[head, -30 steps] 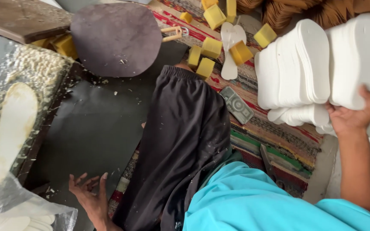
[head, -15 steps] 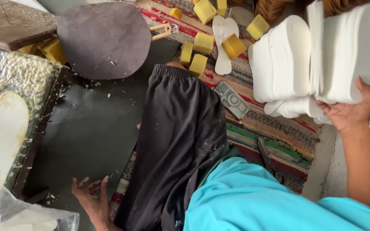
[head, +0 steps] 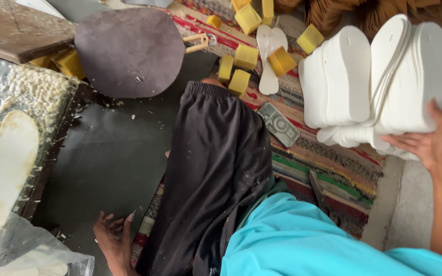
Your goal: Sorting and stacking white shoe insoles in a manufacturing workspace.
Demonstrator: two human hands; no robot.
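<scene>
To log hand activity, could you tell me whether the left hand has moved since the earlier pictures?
No. The left hand stays flat on the dark sheet, same spot beside the black shorts.

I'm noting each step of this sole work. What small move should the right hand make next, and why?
Probably lift one bundle clear: the right hand grips the stack of white soles, which leans against its neighbours. The left hand rests on the dark sheet.
</scene>
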